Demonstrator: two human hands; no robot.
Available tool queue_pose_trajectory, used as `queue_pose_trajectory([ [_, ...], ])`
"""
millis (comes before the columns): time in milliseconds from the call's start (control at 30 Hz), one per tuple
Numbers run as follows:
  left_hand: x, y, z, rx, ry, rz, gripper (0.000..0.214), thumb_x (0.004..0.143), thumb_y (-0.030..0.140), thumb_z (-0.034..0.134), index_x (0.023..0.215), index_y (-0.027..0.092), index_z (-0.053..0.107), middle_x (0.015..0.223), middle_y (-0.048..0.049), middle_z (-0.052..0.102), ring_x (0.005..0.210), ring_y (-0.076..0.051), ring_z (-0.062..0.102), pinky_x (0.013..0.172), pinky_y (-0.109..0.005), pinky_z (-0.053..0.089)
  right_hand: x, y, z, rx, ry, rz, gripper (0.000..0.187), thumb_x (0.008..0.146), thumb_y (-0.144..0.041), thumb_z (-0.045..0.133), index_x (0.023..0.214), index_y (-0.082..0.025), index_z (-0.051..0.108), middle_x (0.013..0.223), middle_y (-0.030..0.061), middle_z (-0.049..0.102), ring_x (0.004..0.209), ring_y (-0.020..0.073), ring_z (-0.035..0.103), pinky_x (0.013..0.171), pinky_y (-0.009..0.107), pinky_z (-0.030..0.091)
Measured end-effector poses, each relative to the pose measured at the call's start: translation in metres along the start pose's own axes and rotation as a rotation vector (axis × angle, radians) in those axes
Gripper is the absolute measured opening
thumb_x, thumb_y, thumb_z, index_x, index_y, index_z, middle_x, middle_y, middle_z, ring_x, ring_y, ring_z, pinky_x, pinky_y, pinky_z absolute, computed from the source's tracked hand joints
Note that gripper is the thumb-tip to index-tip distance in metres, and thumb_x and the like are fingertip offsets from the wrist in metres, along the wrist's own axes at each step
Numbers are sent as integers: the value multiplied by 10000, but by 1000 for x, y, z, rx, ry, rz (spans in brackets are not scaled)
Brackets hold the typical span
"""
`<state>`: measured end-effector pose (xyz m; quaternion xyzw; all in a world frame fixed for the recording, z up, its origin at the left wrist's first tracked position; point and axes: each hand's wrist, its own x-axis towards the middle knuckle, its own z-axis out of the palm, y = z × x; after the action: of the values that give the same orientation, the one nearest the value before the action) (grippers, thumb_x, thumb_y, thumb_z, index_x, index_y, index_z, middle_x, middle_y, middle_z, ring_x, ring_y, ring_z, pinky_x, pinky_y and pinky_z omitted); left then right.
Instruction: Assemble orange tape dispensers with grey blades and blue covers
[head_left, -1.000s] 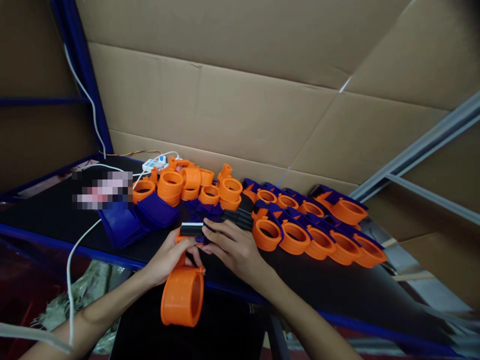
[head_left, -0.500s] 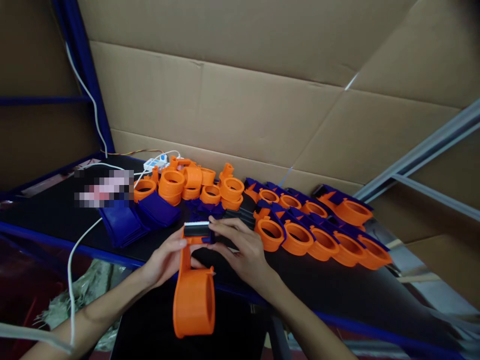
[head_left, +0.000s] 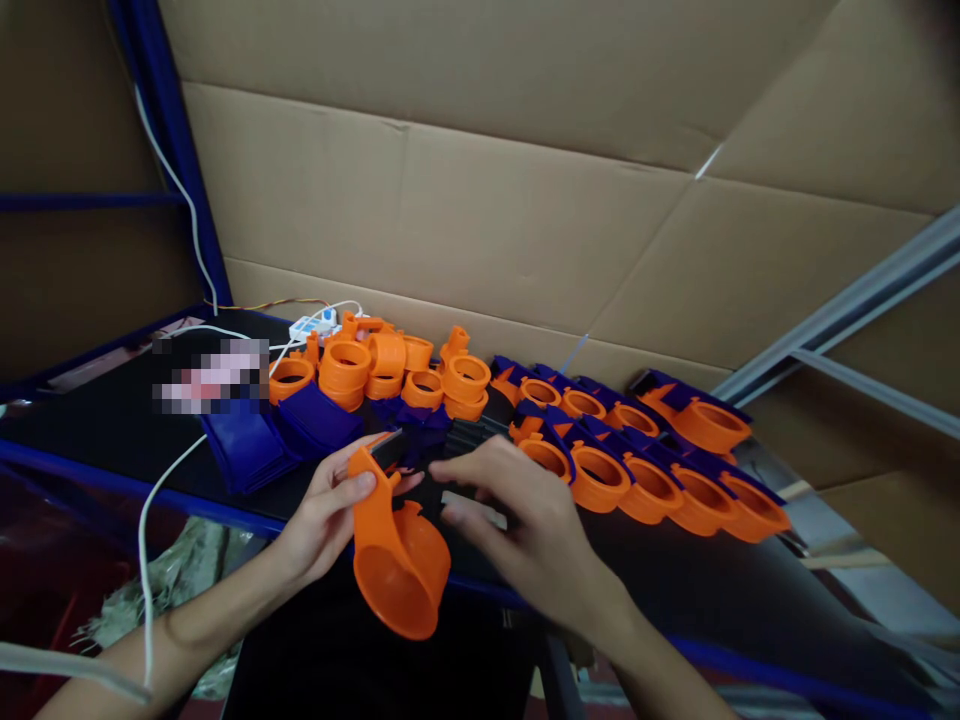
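My left hand [head_left: 322, 520] pinches the orange tape holder [head_left: 397, 555] by its upper arm, thumb on top and fingers behind, with the round cup part hanging below and tilted so its open mouth faces me. A small black toothed piece [head_left: 386, 448] sits at the top end of the holder, just past my thumb; I cannot tell if it is fully seated. My right hand [head_left: 525, 530] is spread and holds nothing, fingers loosely fanned just right of the holder, hovering over the black table [head_left: 712, 590]. Risks from here: my grip is high and narrow on the arm, so the heavier cup end can swing or twist out of the pinch and drop past the near table edge, since it hangs off that edge. If the black piece is only half pushed in, it can pop off when I turn the holder. Beyond my right hand lies a row of finished orange-and-purple holders [head_left: 652, 480], close enough that a careless sweep can knock them out of line. Beyond my left hand are loose orange rings [head_left: 382, 370] and purple pieces [head_left: 277, 435], and a white cable [head_left: 157, 500] trails off the table edge, which my forearm could snag.
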<state>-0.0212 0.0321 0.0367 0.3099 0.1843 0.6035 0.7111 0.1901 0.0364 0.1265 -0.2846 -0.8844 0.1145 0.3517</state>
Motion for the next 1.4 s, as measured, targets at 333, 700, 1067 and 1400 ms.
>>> queue_pose_trajectory([
  [333, -6, 3, 5, 29, -165, 86, 685, 755, 551, 749, 1333, 216, 600, 1262, -147, 674, 1242, -369, 576, 1015, -473, 479, 3, -16, 24, 173, -122, 207, 135, 920, -303, 657, 882, -178, 693, 877, 35, 715, 814, 160, 648, 746, 276, 499],
  [700, 4, 17, -1, -191, -29, 13, 508, 920, 537, 534, 1277, 195, 648, 1295, -136, 673, 1142, -322, 647, 988, -471, 508, 62, 48, 28, 485, -275, 458, 510, 988, -531, 437, 847, -123, 709, 771, 82, 724, 687, 163, 686, 663, 276, 530],
  [1067, -8, -12, -18, -2, -274, -198, 792, 615, 587, 836, 1262, 175, 636, 1119, -174, 706, 916, -289, 687, 714, -366, 576, 125, 59, 101, -357, -422, 283, 276, 923, -374, 606, 879, -132, 731, 934, 140, 742, 865, 254, 687, 738, 310, 467],
  [1400, 3, -1, -4, -242, -203, -262, 684, 791, 630, 655, 1232, 108, 659, 990, -141, 698, 791, -196, 649, 625, -247, 529, 125, 64, 91, -380, -377, 271, 204, 950, -249, 551, 981, -124, 710, 1012, 145, 728, 934, 230, 670, 792, 299, 478],
])
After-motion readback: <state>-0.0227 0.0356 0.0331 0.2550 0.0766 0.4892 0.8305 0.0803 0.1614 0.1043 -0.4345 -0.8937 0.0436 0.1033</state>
